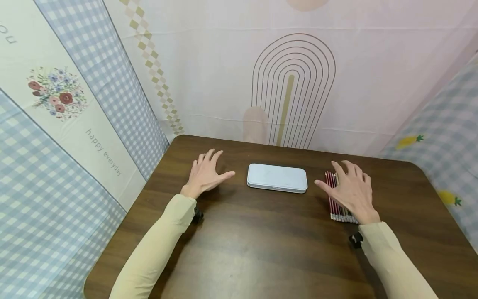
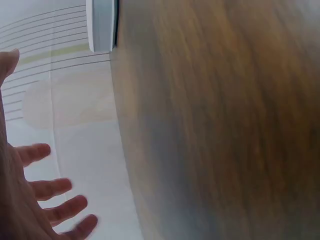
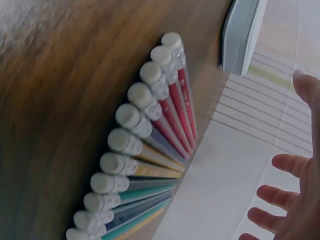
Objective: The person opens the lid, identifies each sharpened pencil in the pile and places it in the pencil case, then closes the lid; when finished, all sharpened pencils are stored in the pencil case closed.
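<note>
Tabletop (image 1: 239, 232) — case (image 1: 276, 178) between both hands' fingers (image 1: 217, 155) (image 1: 337, 168)

The flat lidded case (image 1: 277, 176) is bluish white, its side greyer. Right of it, the pencils (image 3: 156, 170) run through red, dark grey, yellow and teal, tipped with white erasers (image 3: 127, 116). The desk (image 1: 239, 249) under it is dark brown with streaky wood grain. Behind it, the whitish cloth (image 1: 213, 70) bears dark concentric arches around an olive stripe; left of it, hanging fabric (image 1: 30, 178) shows blue-and-white gingham.

Head view looks down; low, close wrist views share the case (image 1: 277, 177).
</note>
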The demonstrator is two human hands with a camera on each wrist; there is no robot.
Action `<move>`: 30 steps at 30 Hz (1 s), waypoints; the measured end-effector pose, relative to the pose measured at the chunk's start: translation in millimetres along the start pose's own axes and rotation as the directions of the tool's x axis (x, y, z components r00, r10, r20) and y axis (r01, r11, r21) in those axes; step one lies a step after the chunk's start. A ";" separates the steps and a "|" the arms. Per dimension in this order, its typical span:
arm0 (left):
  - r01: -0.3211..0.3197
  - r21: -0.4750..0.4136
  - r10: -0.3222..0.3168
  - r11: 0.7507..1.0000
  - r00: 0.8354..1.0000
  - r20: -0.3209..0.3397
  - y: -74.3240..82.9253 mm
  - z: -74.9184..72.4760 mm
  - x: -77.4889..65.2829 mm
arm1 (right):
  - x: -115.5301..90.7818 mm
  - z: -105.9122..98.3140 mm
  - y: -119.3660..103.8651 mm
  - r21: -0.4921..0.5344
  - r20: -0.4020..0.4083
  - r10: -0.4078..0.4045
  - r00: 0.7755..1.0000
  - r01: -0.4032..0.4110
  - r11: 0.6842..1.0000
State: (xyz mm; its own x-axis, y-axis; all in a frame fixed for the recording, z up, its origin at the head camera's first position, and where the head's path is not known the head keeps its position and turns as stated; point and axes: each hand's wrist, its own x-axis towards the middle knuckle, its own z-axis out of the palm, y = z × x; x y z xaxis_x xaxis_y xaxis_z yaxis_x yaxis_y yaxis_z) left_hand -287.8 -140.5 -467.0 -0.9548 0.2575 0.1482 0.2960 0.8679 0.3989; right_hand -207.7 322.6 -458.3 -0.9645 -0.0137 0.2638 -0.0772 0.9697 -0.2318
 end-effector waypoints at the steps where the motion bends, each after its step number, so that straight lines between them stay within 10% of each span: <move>1: 0.016 -0.038 -0.016 0.999 1.000 0.010 0.5 -0.3 -0.3 | 0.2 -0.3 -2.4 0.003 -0.003 -0.003 1.000 0.003 1.000; 9: 0.085 -0.261 -0.054 0.962 0.991 0.122 10.1 4.9 -2.4 | 1.2 -0.6 -22.7 0.055 -0.048 -0.066 0.997 0.068 0.996; 30: -0.053 -0.322 0.140 0.945 0.957 0.252 32.6 38.9 21.3 | 12.9 40.7 -97.0 0.119 0.013 -0.339 0.941 0.335 0.935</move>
State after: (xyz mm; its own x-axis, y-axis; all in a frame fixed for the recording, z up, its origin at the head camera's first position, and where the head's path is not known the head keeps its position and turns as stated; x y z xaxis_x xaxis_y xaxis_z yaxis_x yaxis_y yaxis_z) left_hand -299.4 -90.1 -486.1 -0.8793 0.4753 -0.0305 0.3390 0.6695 0.6609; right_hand -223.0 218.4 -470.5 -0.8844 -0.3444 0.3149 -0.4251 0.8729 -0.2393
